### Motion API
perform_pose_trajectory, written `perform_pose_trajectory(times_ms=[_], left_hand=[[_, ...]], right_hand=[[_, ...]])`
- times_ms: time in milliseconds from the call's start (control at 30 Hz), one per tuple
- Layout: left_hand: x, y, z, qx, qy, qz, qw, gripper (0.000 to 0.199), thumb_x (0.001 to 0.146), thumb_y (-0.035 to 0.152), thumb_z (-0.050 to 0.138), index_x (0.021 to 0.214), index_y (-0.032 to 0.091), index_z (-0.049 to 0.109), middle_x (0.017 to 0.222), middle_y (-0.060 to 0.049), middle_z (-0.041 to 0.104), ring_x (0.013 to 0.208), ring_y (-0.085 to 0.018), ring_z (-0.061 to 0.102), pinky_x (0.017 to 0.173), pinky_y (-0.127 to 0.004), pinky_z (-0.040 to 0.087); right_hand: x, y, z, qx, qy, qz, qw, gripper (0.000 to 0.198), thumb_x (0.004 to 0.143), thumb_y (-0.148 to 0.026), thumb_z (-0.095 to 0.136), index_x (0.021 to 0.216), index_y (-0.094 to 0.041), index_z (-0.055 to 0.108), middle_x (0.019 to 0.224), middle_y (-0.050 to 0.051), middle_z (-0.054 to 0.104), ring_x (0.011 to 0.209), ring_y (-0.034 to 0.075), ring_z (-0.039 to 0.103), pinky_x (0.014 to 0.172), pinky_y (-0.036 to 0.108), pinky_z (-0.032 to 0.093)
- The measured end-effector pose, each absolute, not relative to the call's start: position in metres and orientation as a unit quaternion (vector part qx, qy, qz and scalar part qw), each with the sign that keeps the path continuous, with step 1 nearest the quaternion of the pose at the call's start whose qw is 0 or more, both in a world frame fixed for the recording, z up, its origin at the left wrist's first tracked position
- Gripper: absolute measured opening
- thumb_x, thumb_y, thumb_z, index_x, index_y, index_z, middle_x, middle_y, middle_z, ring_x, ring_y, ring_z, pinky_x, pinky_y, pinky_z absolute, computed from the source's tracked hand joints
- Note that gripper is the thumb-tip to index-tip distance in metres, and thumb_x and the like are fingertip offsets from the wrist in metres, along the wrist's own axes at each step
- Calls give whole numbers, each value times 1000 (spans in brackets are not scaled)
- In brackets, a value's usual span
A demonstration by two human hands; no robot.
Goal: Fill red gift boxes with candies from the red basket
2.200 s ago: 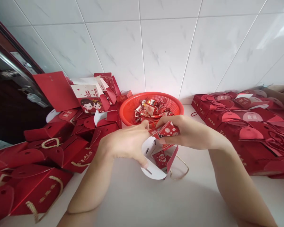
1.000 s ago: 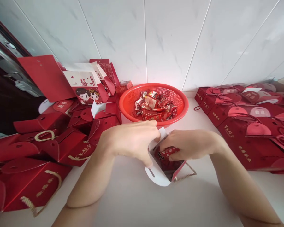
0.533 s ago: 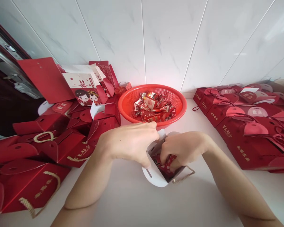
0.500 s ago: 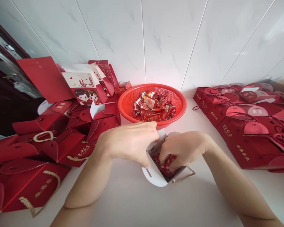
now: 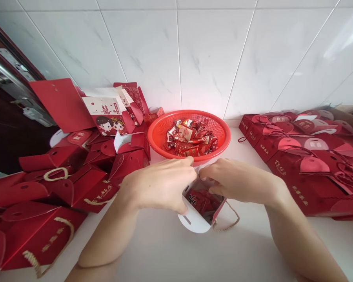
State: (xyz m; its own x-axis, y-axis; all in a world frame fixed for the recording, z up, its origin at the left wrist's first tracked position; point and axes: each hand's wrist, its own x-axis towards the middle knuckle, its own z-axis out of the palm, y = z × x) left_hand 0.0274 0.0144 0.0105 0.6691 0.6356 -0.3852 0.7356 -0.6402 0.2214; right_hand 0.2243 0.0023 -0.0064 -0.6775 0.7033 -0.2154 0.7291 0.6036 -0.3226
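A small red gift box (image 5: pixel 195 216) with white inner flaps and a beige rope handle stands open on the white counter. Red wrapped candies (image 5: pixel 204 201) lie inside it. My left hand (image 5: pixel 164 184) grips the box's left side, thumb by the slotted near flap and fingers toward the back. My right hand (image 5: pixel 238 180) is over the far right edge, its fingers curled on the far flap, which they partly hide. Just beyond the box, a red plastic basket (image 5: pixel 155 137) holds many wrapped candies.
On the left, red gift boxes (image 5: pixel 44 235) with rope handles are piled, with a cartoon-printed box (image 5: pixel 104 113) behind. Rows of closed red boxes (image 5: pixel 285 168) with dark red cords line the right. A tiled wall (image 5: pixel 206 58) rises behind; a door with keys (image 5: pixel 32 113) is far left.
My right hand has come up out of the box to its far flap, leaving the candies inside uncovered. My left hand keeps its hold on the side. The view has tilted slightly upward.
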Motion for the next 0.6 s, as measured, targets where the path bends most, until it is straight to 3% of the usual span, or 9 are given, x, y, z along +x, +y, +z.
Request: perform_pose_trajectory(times_ms=[267, 467, 600], left_hand=[[29, 12, 13, 908, 362, -149, 152, 23, 68, 33, 72, 76, 18, 57, 88, -3, 55, 70, -16, 52, 60, -29, 38], [29, 12, 14, 909, 357, -144, 163, 26, 65, 34, 74, 81, 17, 62, 89, -4, 56, 71, -17, 54, 57, -28, 38], [29, 14, 13, 914, 345, -145, 158, 24, 65, 33, 73, 74, 17, 59, 89, -5, 57, 68, -16, 52, 54, -28, 36]], right_hand=[[224, 0, -5, 354, 907, -203, 108, 20, 76, 0, 52, 68, -17, 59, 74, 1, 62, 66, 13, 52, 57, 26, 30], [201, 5, -11, 348, 897, -180, 203, 21, 79, -12, 57, 58, -17, 54, 58, -1, 52, 54, 11, 41, 51, 27, 28], [190, 6, -13, 347, 883, -172, 265, 17, 80, -18, 59, 64, -17, 58, 60, -2, 51, 50, 10, 39, 48, 26, 28]])
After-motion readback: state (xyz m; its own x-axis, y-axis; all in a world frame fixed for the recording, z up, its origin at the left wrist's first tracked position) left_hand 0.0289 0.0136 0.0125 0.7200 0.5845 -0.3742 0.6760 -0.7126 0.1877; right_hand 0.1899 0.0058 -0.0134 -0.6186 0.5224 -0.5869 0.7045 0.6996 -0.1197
